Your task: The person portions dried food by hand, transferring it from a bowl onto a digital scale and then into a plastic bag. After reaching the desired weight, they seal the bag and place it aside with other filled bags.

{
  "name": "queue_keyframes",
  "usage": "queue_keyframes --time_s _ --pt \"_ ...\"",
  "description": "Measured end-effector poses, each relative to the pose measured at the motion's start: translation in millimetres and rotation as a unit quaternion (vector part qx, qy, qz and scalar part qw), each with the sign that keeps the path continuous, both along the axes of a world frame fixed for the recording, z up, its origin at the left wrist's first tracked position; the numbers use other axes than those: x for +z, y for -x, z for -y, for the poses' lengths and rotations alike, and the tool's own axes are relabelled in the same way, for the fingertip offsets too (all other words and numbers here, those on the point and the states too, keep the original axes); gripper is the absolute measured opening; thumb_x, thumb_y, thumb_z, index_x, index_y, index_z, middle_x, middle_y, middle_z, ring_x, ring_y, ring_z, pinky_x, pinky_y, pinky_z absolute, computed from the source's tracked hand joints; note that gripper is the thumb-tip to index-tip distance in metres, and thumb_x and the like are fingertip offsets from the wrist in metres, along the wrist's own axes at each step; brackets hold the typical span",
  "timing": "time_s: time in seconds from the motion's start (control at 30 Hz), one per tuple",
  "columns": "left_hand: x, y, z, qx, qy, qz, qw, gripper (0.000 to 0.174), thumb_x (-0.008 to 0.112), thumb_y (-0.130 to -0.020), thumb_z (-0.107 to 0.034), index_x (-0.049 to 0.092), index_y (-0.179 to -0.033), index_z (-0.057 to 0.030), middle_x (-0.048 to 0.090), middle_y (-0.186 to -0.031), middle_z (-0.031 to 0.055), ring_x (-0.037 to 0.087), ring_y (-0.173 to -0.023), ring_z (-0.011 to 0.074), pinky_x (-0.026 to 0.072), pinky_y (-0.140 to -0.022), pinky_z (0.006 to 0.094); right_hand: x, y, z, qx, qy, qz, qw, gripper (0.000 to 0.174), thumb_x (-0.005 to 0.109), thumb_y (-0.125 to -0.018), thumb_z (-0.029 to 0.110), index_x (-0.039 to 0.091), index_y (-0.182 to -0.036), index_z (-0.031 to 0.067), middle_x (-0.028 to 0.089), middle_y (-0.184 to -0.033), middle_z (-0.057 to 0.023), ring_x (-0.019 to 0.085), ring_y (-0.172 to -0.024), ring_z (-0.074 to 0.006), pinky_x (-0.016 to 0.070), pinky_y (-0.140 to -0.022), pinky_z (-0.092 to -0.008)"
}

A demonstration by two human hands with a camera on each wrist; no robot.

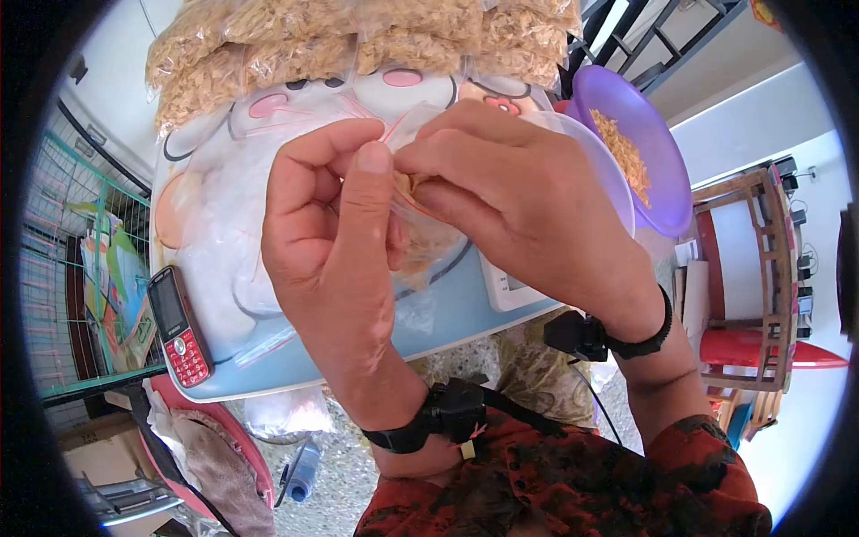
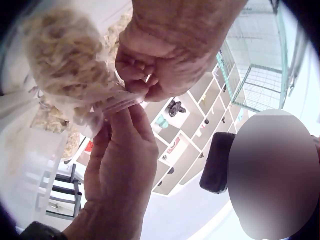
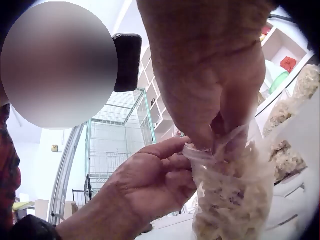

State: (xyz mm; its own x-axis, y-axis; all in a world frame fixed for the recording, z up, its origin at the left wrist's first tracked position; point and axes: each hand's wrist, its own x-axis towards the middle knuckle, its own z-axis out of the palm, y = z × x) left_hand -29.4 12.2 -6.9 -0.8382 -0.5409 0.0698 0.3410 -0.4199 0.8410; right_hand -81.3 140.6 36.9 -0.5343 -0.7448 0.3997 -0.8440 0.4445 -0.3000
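Note:
A clear zip bag (image 3: 232, 200) of pale dried flakes hangs upright between my two hands over the table. Thumb and fingers of my left hand (image 1: 327, 210) pinch one side of its mouth, near the red zip line. My right hand (image 1: 537, 197) works at the same mouth from the other side; its thumb and fingers grip the rim, and some fingertips dip inside among the flakes in the right wrist view. In the left wrist view, the bag's zip strip (image 2: 122, 102) runs between the fingertips of both hands.
Filled bags (image 1: 358, 45) line the table's far edge. Loose empty bags (image 1: 224, 206) lie at left, beside a red phone (image 1: 182, 327). A white scale (image 1: 508, 288) sits under my right hand. A purple basin (image 1: 662, 152) with flakes stands at right. A wire cage (image 1: 76, 268) is at left.

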Motion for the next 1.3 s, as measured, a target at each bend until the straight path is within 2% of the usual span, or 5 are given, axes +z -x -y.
queue_keyframes --time_s 0.3,0.8,0.97,1.13,1.3 --pt "-4 -6 11 0.019 0.0 0.006 1.0 0.012 0.063 -0.092 -0.009 0.062 -0.102 -0.0041 0.053 -0.071 -0.0041 0.036 -0.051 0.0004 0.024 -0.043 0.0162 4 -8 19 -0.077 -0.041 0.065 0.994 0.019 0.065 -0.082 0.008 0.063 -0.1 0.0016 0.065 -0.084 -0.0116 0.065 -0.077 -0.0285 0.0498 -0.066 -0.0351" --pt "-13 -6 18 0.019 0.015 -0.027 0.999 0.013 0.062 -0.09 -0.004 0.061 -0.103 -0.002 0.053 -0.073 -0.0041 0.037 -0.054 -0.0003 0.0243 -0.046 0.0155 -16 -18 22 0.025 -0.132 -0.004 0.991 0.041 0.076 -0.065 0.01 0.059 -0.101 -0.0012 0.058 -0.11 -0.0126 0.054 -0.107 -0.0318 0.0453 -0.092 -0.0399" --pt "-14 -3 19 0.016 -0.011 -0.034 0.999 0.015 0.064 -0.089 -0.005 0.061 -0.103 -0.0028 0.051 -0.072 -0.0037 0.034 -0.052 0.0009 0.0208 -0.042 0.0173 -6 -12 8 0.061 -0.008 -0.028 0.998 0.036 0.072 -0.071 0.012 0.063 -0.106 0.0034 0.06 -0.114 -0.0132 0.057 -0.101 -0.0313 0.0471 -0.087 -0.0407" --pt "-10 -6 20 0.023 -0.014 -0.017 0.999 0.013 0.062 -0.092 -0.006 0.061 -0.105 -0.0021 0.052 -0.071 -0.0049 0.035 -0.053 -0.0006 0.0246 -0.045 0.0158 36 -1 -50 -0.059 -0.054 -0.126 0.989 0.033 0.069 -0.079 0.004 0.065 -0.112 0.0037 0.063 -0.114 -0.0133 0.062 -0.095 -0.0289 0.0501 -0.082 -0.0368" --pt "-14 -4 22 0.031 -0.007 -0.03 0.999 0.015 0.063 -0.091 -0.006 0.061 -0.105 -0.0023 0.053 -0.072 -0.0041 0.034 -0.052 0.0005 0.0232 -0.044 0.0165 17 2 -106 -0.202 -0.13 0.053 0.969 0.028 0.065 -0.085 0.01 0.063 -0.111 0.0037 0.062 -0.112 -0.0147 0.064 -0.091 -0.0316 0.0531 -0.076 -0.0394"
